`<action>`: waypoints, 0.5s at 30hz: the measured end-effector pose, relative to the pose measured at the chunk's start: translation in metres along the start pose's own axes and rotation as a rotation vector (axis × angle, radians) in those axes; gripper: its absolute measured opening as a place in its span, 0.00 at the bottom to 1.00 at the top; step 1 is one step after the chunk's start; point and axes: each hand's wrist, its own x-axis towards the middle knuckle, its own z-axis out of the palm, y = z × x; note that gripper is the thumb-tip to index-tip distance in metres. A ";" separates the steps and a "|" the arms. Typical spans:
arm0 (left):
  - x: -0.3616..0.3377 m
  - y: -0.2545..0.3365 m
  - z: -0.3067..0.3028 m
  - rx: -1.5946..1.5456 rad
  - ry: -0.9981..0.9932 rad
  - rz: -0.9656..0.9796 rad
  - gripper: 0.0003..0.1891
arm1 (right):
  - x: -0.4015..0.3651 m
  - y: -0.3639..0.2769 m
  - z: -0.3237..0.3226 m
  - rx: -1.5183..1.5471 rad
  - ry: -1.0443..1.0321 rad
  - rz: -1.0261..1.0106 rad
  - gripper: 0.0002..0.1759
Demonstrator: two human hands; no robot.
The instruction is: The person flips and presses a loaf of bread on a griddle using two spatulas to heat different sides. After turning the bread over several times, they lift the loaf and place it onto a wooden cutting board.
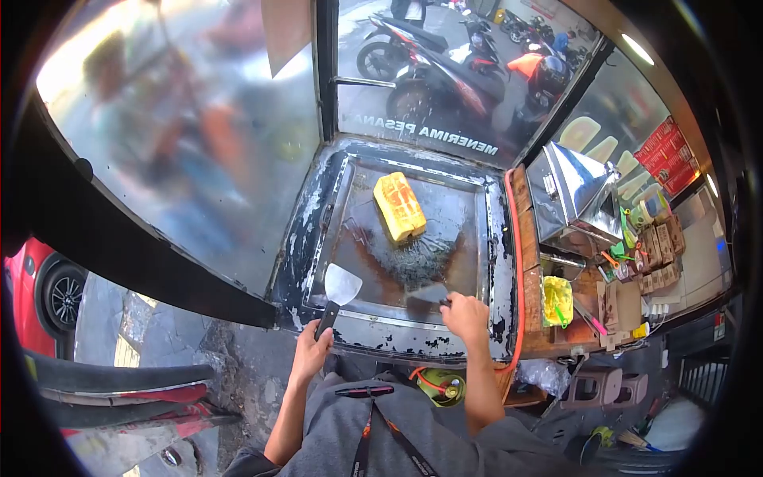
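Note:
My left hand (313,350) is wrapped round the black handle of a metal spatula (342,285), whose wide pale blade is raised over the front left rim of the griddle (453,191). In my right hand (466,316) is a second spatula (427,293), its darker blade low over the front part of the cooking surface. Farther back on the griddle sits a golden-yellow block of toasted bread (400,207), with browned patches and lines across its top. Both blades are apart from the bread. Dark, oily streaks spread over the plate in front of it.
An orange hose (518,270) runs along the griddle's right side. Beyond it, a wooden counter (548,338) holds a metal box (571,191), a tub of yellow spread (558,300) and several cartons. Glass panels enclose the back and left. Below stands a green gas cylinder (445,387).

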 end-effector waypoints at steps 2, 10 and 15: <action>-0.002 -0.003 0.006 0.005 0.019 0.013 0.14 | -0.003 0.007 -0.003 -0.085 -0.094 0.025 0.18; -0.007 -0.016 0.030 -0.017 0.004 -0.019 0.12 | 0.071 0.034 0.042 0.171 0.170 0.021 0.16; -0.008 -0.019 0.041 -0.077 0.042 -0.057 0.11 | 0.056 0.084 0.003 0.074 0.094 0.057 0.18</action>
